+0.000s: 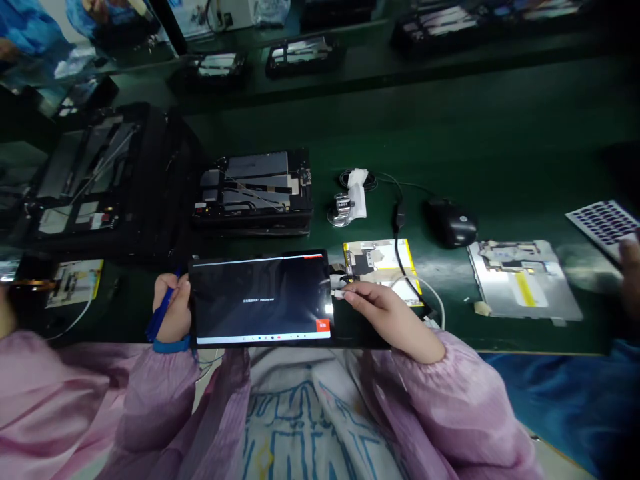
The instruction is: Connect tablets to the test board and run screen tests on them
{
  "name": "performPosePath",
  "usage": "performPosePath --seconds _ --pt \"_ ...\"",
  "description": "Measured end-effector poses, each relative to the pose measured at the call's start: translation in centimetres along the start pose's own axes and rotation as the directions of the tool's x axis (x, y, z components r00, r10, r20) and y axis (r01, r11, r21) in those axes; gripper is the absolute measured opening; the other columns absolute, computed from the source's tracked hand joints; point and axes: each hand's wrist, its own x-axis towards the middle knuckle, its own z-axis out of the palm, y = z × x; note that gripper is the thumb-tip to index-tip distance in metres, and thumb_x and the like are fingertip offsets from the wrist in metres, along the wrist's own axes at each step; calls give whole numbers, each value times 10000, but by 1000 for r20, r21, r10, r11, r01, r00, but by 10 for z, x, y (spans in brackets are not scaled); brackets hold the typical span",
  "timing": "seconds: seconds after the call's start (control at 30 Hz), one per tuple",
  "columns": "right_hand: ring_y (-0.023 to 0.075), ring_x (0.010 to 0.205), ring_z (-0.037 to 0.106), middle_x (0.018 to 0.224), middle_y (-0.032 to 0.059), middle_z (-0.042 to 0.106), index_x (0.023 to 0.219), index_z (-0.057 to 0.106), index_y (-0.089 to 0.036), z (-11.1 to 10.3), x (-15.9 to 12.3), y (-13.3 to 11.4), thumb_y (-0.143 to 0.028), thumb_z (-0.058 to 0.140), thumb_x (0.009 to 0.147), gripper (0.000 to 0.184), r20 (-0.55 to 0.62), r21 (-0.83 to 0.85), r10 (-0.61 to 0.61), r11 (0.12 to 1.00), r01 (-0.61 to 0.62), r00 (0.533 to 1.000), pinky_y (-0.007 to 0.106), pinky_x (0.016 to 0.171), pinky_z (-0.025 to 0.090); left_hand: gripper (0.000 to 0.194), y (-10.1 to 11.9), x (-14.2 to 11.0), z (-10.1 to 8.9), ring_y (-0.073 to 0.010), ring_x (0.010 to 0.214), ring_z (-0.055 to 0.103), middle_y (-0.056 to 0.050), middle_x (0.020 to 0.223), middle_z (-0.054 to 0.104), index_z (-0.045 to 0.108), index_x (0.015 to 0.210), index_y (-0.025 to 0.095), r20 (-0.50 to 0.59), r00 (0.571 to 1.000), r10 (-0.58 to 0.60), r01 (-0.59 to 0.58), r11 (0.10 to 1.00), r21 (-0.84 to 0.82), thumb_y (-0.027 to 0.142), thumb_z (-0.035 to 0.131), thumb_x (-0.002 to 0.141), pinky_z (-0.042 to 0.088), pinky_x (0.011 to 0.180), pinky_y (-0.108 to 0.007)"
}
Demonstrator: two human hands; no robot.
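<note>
A tablet [263, 300] with a lit dark screen, a red button at its lower right and light bars along top and bottom lies before me. My left hand [173, 307] is closed at its left edge, holding a blue pen-like tool [160, 315]; the fingers appear to touch the tablet's edge. At the opposite edge, my right hand [373, 303] pinches a white cable plug [338, 293]. Whether the plug sits in the tablet's port I cannot tell. Behind that hand lies a bare circuit board on a white and yellow panel [383, 257].
Opened tablets lie stacked beyond [255, 180] and to the left [90, 173]. A metal tally counter [343, 208], black mouse [453, 223] and silver panel [530, 280] are at the right. Co-workers' hands show at both sides, one by a label sheet [603, 227].
</note>
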Motion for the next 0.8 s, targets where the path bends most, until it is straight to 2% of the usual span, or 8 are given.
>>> performPosePath --seconds 0.17,0.27,0.4,0.63,0.8 --pt "134 635 506 659 -4 538 825 610 -184 -1 1 0 -534 509 848 365 20 161 50 986 -53 999 250 577 398 323 12 -1 2 -122 592 525 23 667 555 385 739 214 -39 999 38 -37 999 17 390 653 701 415 568 -255" --pt "111 552 430 585 -33 455 847 626 -177 -2 -1 2 -564 530 833 398 82 198 52 978 -67 995 238 513 345 298 16 -1 1 -139 634 544 11 691 561 387 735 215 -28 997 67 -65 997 42 386 631 740 431 593 -273" --pt "101 521 390 553 -44 412 835 635 -176 -3 -2 2 -583 540 822 418 90 219 52 973 -71 995 236 492 323 264 13 1 -2 -151 679 556 9 697 550 406 737 215 -20 997 77 -74 991 109 375 615 765 438 628 -279" --pt "124 559 454 557 -22 469 800 655 -176 -5 -1 -5 -583 537 817 424 95 143 46 988 -59 994 247 517 365 297 5 7 -6 -153 680 566 11 686 556 421 730 213 8 998 66 -66 991 114 408 644 749 444 616 -272" --pt "151 681 548 695 15 608 787 664 -177 -5 -1 -5 -528 519 844 384 79 87 15 996 -22 997 267 659 434 337 9 4 -4 -151 658 558 7 708 573 401 717 216 -1 998 67 -67 997 37 437 655 735 445 599 -280"
